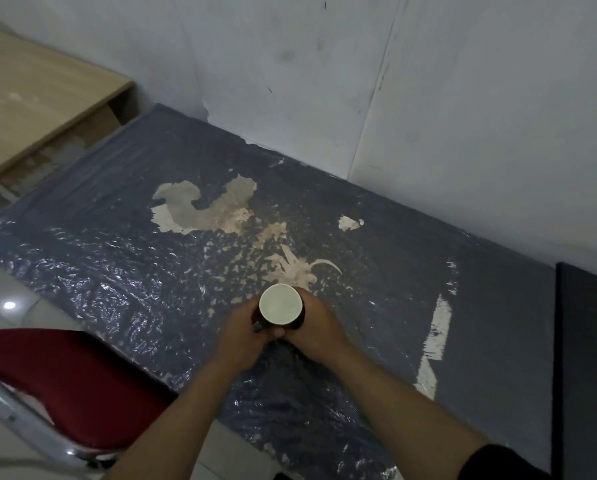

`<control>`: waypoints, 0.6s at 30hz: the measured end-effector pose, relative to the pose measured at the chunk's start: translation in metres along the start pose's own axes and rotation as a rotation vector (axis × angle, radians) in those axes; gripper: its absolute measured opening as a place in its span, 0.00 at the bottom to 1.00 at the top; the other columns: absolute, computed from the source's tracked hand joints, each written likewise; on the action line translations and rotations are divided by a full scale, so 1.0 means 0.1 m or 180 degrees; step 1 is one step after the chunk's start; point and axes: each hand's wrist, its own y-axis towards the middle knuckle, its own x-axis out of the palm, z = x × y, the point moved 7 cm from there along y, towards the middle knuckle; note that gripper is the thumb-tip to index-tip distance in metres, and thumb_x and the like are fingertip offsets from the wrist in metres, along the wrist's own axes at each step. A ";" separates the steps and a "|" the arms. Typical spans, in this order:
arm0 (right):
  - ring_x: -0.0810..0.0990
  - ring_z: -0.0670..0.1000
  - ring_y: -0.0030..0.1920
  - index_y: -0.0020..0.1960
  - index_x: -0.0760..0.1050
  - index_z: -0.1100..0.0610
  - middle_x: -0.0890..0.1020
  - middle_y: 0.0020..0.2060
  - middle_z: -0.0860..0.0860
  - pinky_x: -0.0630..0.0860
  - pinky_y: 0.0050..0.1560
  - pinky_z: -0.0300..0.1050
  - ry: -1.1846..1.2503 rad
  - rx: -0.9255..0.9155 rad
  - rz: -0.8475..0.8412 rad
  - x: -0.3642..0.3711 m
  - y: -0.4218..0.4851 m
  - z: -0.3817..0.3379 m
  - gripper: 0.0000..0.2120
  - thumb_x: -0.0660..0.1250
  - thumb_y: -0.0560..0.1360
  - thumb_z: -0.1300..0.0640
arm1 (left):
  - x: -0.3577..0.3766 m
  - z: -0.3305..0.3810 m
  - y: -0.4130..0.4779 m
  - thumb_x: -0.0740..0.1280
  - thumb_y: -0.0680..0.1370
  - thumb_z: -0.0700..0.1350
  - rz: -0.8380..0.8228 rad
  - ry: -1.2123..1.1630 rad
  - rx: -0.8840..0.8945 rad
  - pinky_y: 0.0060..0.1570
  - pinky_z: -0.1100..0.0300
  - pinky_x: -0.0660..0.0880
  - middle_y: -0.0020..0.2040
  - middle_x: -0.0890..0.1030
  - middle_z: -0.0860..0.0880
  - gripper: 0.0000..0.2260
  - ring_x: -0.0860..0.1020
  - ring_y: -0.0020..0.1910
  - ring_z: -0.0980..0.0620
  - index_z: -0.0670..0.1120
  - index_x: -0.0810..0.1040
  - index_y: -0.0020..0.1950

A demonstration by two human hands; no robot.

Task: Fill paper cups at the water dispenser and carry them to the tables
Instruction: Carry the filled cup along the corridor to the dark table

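Observation:
A paper cup (280,303) with a white inside and a dark outer wall stands upright over the middle of a dark grey table (480,306) whose surface is peeling. My left hand (243,332) wraps the cup's left side and my right hand (312,327) wraps its right side, thumbs meeting at the front. Both hands hide the cup's wall and base, so I cannot tell whether it rests on the table. Its inside looks pale and smooth; a water level is not clear.
A red padded chair (68,386) with a metal frame stands at the lower left, close to the table's front edge. A light wooden desk (30,98) sits at the upper left. A white wall runs behind the table. A darker panel (588,358) adjoins the right end.

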 end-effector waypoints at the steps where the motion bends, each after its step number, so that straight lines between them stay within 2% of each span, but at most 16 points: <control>1: 0.81 0.51 0.65 0.72 0.76 0.51 0.83 0.67 0.49 0.77 0.62 0.45 -0.0019 0.0030 -0.0008 0.00 -0.01 0.00 0.34 0.82 0.69 0.59 | 0.00 -0.01 -0.01 0.78 0.70 0.30 -0.0061 -0.0068 -0.0007 0.67 0.51 0.74 0.64 0.81 0.49 0.32 0.78 0.65 0.49 0.43 0.73 0.71; 4: 0.81 0.51 0.66 0.74 0.73 0.51 0.82 0.68 0.49 0.78 0.65 0.51 -0.0029 0.0153 -0.0136 -0.01 -0.04 -0.01 0.37 0.83 0.68 0.57 | 0.01 -0.06 -0.06 0.79 0.68 0.29 -0.0341 -0.0239 -0.0131 0.64 0.60 0.76 0.66 0.80 0.54 0.38 0.78 0.65 0.59 0.50 0.69 0.74; 6: 0.79 0.52 0.68 0.75 0.70 0.52 0.80 0.69 0.49 0.77 0.68 0.52 -0.0104 0.0188 -0.0328 -0.04 -0.06 -0.04 0.41 0.84 0.66 0.57 | -0.01 -0.07 -0.09 0.80 0.67 0.30 -0.0469 -0.0152 -0.0242 0.62 0.63 0.76 0.70 0.78 0.51 0.44 0.76 0.69 0.53 0.49 0.65 0.77; 8: 0.76 0.53 0.72 0.78 0.66 0.53 0.77 0.72 0.50 0.75 0.71 0.52 -0.0271 0.0211 -0.0585 -0.07 -0.10 -0.10 0.46 0.86 0.65 0.58 | -0.05 -0.02 -0.14 0.81 0.66 0.31 -0.0618 0.0003 -0.0435 0.67 0.55 0.74 0.76 0.72 0.46 0.54 0.70 0.75 0.47 0.45 0.52 0.83; 10: 0.72 0.54 0.76 0.82 0.59 0.53 0.74 0.76 0.52 0.72 0.72 0.48 -0.0411 0.0298 -0.0827 -0.12 -0.14 -0.19 0.52 0.85 0.66 0.58 | -0.11 0.07 -0.21 0.82 0.65 0.32 -0.0765 0.0345 -0.0506 0.71 0.47 0.72 0.78 0.68 0.45 0.60 0.68 0.76 0.44 0.46 0.42 0.83; 11: 0.69 0.54 0.78 0.85 0.54 0.54 0.71 0.79 0.53 0.70 0.73 0.47 -0.0462 0.0358 -0.0912 -0.16 -0.17 -0.25 0.56 0.85 0.67 0.58 | -0.16 0.11 -0.23 0.82 0.65 0.33 -0.0805 0.0521 -0.0508 0.70 0.49 0.73 0.78 0.66 0.44 0.61 0.67 0.76 0.43 0.46 0.41 0.83; 12: 0.66 0.55 0.80 0.86 0.49 0.54 0.68 0.81 0.53 0.68 0.74 0.48 -0.0494 0.0416 -0.0983 -0.21 -0.19 -0.31 0.60 0.86 0.67 0.57 | -0.21 0.17 -0.25 0.82 0.66 0.34 -0.0834 0.0696 -0.0515 0.68 0.57 0.74 0.79 0.64 0.44 0.61 0.66 0.76 0.43 0.46 0.39 0.82; 13: 0.64 0.55 0.81 0.86 0.46 0.54 0.66 0.82 0.53 0.66 0.76 0.49 -0.0523 0.0452 -0.1049 -0.26 -0.22 -0.38 0.63 0.86 0.67 0.56 | -0.27 0.23 -0.28 0.82 0.67 0.36 -0.0862 0.0921 -0.0531 0.64 0.66 0.72 0.80 0.63 0.45 0.61 0.65 0.77 0.44 0.46 0.37 0.82; 14: 0.62 0.54 0.82 0.87 0.43 0.54 0.62 0.84 0.53 0.65 0.77 0.48 -0.0564 0.0454 -0.1102 -0.31 -0.23 -0.46 0.65 0.86 0.67 0.55 | -0.34 0.30 -0.30 0.82 0.68 0.39 -0.0877 0.1184 -0.0551 0.63 0.69 0.68 0.81 0.61 0.45 0.62 0.64 0.78 0.45 0.45 0.34 0.82; 17: 0.58 0.49 0.81 0.86 0.40 0.52 0.57 0.85 0.50 0.59 0.69 0.32 -0.0739 0.0280 -0.1208 -0.51 -0.27 -0.79 0.65 0.85 0.68 0.55 | -0.55 0.58 -0.40 0.82 0.69 0.47 -0.0933 0.1809 -0.0636 0.71 0.58 0.64 0.82 0.58 0.44 0.65 0.63 0.79 0.44 0.45 0.27 0.79; 18: 0.58 0.49 0.82 0.86 0.40 0.52 0.56 0.85 0.50 0.58 0.68 0.31 -0.0856 0.0198 -0.1230 -0.58 -0.29 -0.93 0.64 0.85 0.69 0.54 | -0.62 0.71 -0.44 0.81 0.69 0.48 -0.0943 0.1964 -0.0634 0.73 0.56 0.64 0.83 0.57 0.43 0.65 0.63 0.79 0.42 0.46 0.26 0.79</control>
